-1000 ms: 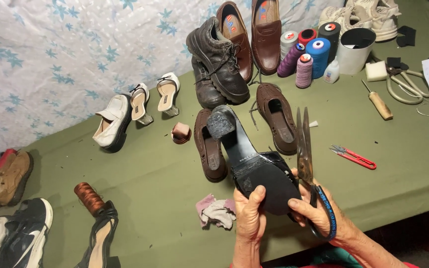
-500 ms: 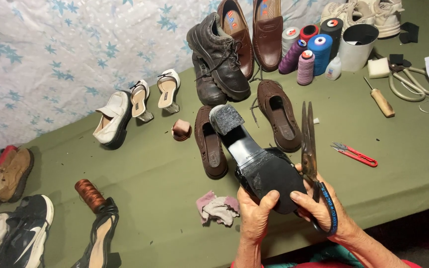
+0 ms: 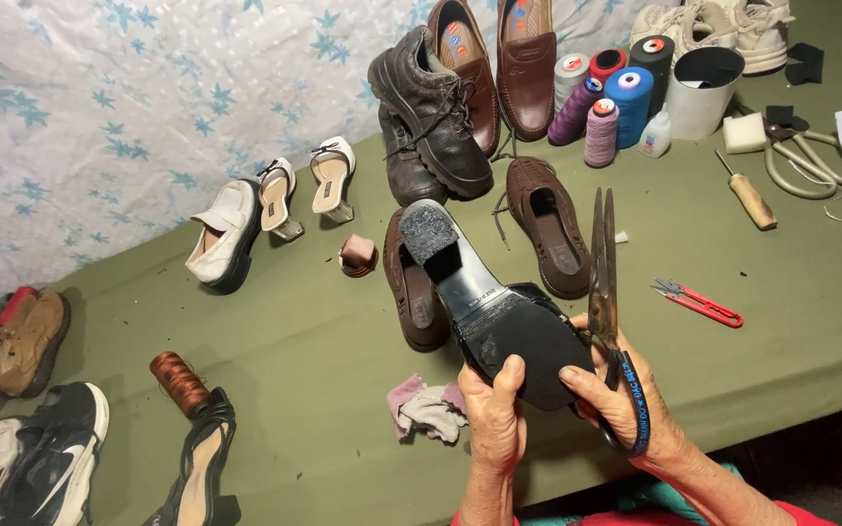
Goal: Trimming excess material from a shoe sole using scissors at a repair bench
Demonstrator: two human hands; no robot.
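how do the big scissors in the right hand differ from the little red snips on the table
The big scissors are long, dark metal, held upright in the right hand; the red snips are far smaller, red-handled and lie flat on the green table, untouched. Both have their blades closed.

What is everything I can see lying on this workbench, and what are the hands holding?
black shoe: one, sole up, held in both hands
large scissors: one, dark metal, in right hand, blades up
brown shoes: several, table top and centre
white heeled shoes: three, left of centre
thread cones: several, mixed colours, top right
red snips: one, right of scissors
pink rag: one, near edge
copper spool: one, lower left
green table: one
left hand: thumb on sole
right hand: on sole, in scissor handle
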